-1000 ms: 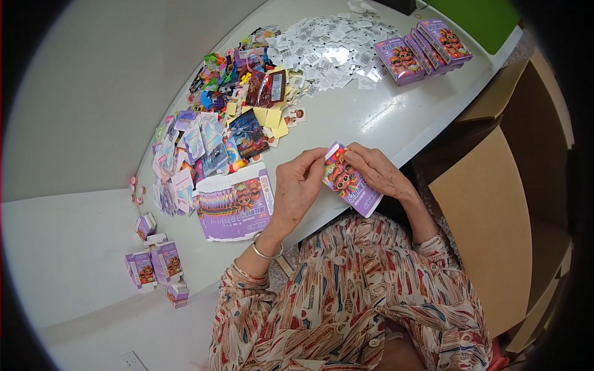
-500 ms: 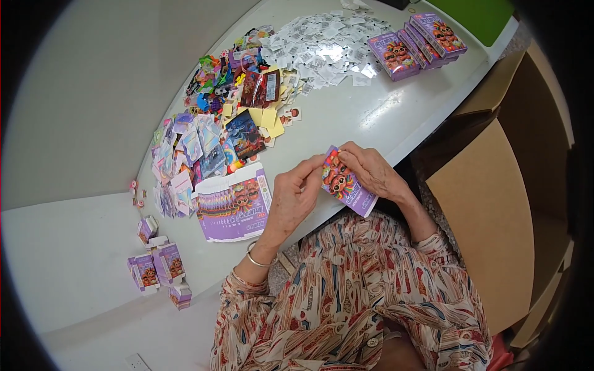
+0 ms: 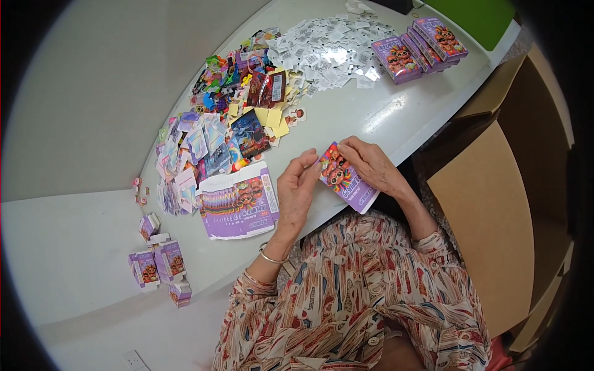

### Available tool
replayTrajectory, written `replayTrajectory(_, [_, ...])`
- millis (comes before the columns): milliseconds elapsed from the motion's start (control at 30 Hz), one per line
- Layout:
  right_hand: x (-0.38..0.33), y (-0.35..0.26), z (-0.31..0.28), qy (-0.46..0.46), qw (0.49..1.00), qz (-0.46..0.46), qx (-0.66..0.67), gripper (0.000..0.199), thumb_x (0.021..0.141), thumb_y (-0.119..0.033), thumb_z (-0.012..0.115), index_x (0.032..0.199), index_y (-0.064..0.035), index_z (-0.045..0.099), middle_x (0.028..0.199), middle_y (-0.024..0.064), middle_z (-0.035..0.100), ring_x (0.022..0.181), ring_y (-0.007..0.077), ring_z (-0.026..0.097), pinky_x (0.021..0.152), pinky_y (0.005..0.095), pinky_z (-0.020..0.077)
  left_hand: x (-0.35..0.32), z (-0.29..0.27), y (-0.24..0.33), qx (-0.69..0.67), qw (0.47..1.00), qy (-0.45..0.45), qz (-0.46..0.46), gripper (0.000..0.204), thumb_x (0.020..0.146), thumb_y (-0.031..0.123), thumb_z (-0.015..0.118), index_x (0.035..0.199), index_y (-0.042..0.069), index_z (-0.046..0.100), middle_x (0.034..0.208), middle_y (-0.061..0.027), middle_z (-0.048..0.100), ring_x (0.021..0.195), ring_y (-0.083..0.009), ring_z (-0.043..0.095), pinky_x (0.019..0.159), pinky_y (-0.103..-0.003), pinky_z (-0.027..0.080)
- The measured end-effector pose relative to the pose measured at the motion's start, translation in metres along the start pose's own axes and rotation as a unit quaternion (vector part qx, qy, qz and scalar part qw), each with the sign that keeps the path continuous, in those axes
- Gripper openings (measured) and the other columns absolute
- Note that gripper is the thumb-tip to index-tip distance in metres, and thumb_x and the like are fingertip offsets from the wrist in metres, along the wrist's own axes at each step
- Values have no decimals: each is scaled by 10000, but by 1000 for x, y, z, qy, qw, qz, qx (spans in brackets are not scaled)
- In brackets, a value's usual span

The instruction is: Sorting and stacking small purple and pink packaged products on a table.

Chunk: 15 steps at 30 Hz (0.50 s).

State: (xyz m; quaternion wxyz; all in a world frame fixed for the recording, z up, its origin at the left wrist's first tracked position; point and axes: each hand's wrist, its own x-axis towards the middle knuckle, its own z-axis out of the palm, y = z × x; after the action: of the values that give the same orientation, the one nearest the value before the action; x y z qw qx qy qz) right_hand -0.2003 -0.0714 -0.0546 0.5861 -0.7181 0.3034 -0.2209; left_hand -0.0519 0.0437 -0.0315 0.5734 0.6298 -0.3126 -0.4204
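Between both hands, purple box (image 3: 344, 177); right hand (image 3: 369, 164) grip closed on box; left hand (image 3: 297, 188) open, fingertips touching box edge.

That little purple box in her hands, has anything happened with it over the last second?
Hardly. The small purple box stays held in the right hand above the table edge; the left hand has opened a little, its fingers now only at the box's left end. The flat purple sheet, the card piles and the stacked boxes lie as before.

We see a glossy printed cardboard box (image 3: 344, 179), a flattened cardboard carton (image 3: 238, 201), a smooth, faintly shiny white table (image 3: 396, 111) and a thin metal bangle (image 3: 271, 256).
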Motion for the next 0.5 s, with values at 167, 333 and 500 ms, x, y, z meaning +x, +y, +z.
replayTrajectory(167, [0,7,-6,10,998,-5,64,381,1017,-328,431,1124,13,562,969,51,620,844,158,592,787,308,468,4,-16,-1,55,998,-14,-40,248,928,112,616,1111,-55,631,993,-58,673,866,-82,612,809,-220,499])
replayTrajectory(333, [-3,10,-20,-28,978,-79,189,746,882,-507,583,1415,-42,344,1330,103,479,1108,225,535,969,353,424,30,-23,11,-123,987,25,-99,199,911,93,622,1071,-22,649,976,-58,667,857,-112,626,797,-267,532])
replayTrajectory(500, [-11,2,0,152,972,-165,-64,914,674,-268,843,1379,-6,323,1334,161,453,1217,291,482,1024,381,387,36,14,10,-175,963,-106,-174,209,909,105,624,1076,-19,641,978,-46,652,897,-130,619,809,-270,521])
